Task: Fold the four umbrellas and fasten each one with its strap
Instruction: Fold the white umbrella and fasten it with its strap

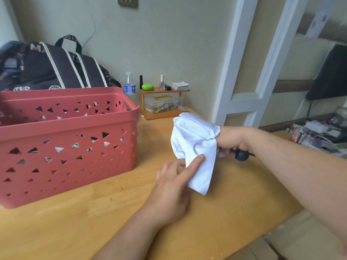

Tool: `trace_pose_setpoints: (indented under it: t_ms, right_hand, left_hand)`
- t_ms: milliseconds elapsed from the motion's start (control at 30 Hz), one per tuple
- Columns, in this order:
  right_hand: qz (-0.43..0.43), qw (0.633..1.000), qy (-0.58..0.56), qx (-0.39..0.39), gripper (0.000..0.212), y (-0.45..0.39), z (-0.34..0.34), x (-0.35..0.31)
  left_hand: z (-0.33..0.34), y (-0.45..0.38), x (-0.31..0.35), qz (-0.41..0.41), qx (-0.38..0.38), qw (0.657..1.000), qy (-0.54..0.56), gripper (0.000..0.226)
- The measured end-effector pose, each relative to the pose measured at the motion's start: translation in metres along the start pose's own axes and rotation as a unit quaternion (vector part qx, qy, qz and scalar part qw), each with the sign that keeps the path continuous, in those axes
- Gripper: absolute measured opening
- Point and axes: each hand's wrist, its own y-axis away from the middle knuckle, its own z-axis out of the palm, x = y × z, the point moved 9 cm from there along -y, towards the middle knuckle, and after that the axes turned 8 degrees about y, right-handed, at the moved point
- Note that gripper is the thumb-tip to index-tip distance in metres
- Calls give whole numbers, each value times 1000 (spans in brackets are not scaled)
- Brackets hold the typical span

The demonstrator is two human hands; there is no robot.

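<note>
White capital letters run across a black bag [56, 68] behind a red basket: "M" and part of a following letter on its top edge, and "TED" low on its front beside a white emblem too blurred to read. The blue label on a clear plastic bottle [129, 85] carries print too small to make out.

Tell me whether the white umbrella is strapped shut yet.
Not yet: white umbrella collapsed, fabric hanging loose, no strap visible. Right hand grips its handle; left hand touches a flap.
</note>
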Motion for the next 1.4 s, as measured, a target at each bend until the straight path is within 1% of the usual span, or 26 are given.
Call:
trace_pose_setpoints:
  t_ms: [67, 167, 233, 267, 300, 367, 433, 500, 567, 600, 633, 700, 767, 800, 833, 867, 933, 1033, 1067, 1133, 1200, 1267, 1300, 1333, 1367, 1400]
  right_hand:
    - [11, 1000, 0, 2, 24, 10, -9, -4]
    - [-1, 1000, 3, 12, 30, 26, -5, -14]
    - [-25, 999, 29, 18, 18, 27, 17, -10]
    - [-28, 997, 54, 43, 6, 28, 27, -8]
    - [-24, 993, 100, 58, 7, 23, 38, 0]
    - [-7, 981, 167, 94, 30, 11, 53, 17]
    - [23, 971, 153, 184, 39, 13, 49, 24]
    - [19, 956, 131, 263, 52, 25, 42, 22]
    - [11, 951, 134, 277, 84, 38, 40, 25]
    - [4, 952, 130, 277, 95, 45, 41, 28]
    - [-4, 950, 127, 284, 97, 55, 40, 28]
    - [-45, 936, 98, 336, 84, 83, 39, 23]
    - [-160, 890, 65, 421, 65, 121, 40, 3]
    - [-219, 869, 69, 438, 56, 135, 48, -10]
    - [-265, 866, 77, 417, 51, 139, 62, -22]
    - [-287, 882, 79, 364, 49, 133, 76, -33]
    - [-254, 930, 82, 251, 43, 105, 98, -41]
    - [-159, 968, 90, 174, 44, 66, 105, -33]
    - [-133, 973, 115, 149, 49, 56, 108, -28]
    - [-107, 970, 197, 98, 60, 45, 121, -23]
    - [-100, 967, 224, 63, 65, 42, 133, -22]
    - [-112, 974, 181, 77, 62, 44, 129, -24]
    - [-125, 978, 127, 106, 57, 48, 120, -26]
    - [-140, 977, 56, 153, 49, 55, 107, -27]
    - [-155, 963, -8, 218, 39, 67, 92, -26]
    - [-162, 940, -52, 294, 30, 83, 79, -22]
  left_hand:
    - [-13, 0, 11, 38, 41, 998, -22, 113]
    - [-35, 6, 30, 95, 107, 990, 1, 89]
    - [-41, 10, 42, 108, 92, 987, 77, 66]
    - [-43, 13, 44, 92, 75, 985, 126, 54]
    - [-44, 15, 43, 62, 58, 982, 170, 47]
    - [-38, 22, 29, -13, 11, 972, 235, 50]
    - [-25, 35, 14, -62, -46, 965, 249, 60]
    - [-10, 48, 7, -88, -95, 961, 244, 65]
    - [-1, 57, 6, -113, -112, 957, 243, 67]
    - [0, 58, 6, -121, -111, 957, 239, 65]
    - [0, 59, 7, -126, -110, 957, 237, 62]
    - [-2, 60, 11, -137, -107, 954, 246, 47]
    - [-5, 60, 13, -156, -83, 953, 247, 29]
    - [-7, 61, 13, -165, -69, 955, 238, 24]
    - [-9, 62, 14, -168, -57, 958, 226, 24]
    - [-10, 64, 16, -166, -49, 962, 211, 27]
    - [-10, 69, 21, -148, -48, 974, 162, 34]
    - [-14, 75, 25, -136, -32, 985, 99, 33]
    - [-15, 75, 26, -133, -27, 987, 82, 35]
    - [-14, 75, 27, -126, -23, 991, 44, 40]
    - [-11, 75, 24, -135, -30, 990, 37, 48]
    - [-9, 75, 19, -148, -37, 986, 61, 56]
    - [-9, 75, 16, -152, -35, 985, 76, 57]
    - [-9, 74, 13, -155, -28, 984, 89, 57]
    - [-10, 73, 11, -155, -17, 983, 98, 55]
    - [-12, 73, 10, -155, -5, 983, 101, 52]
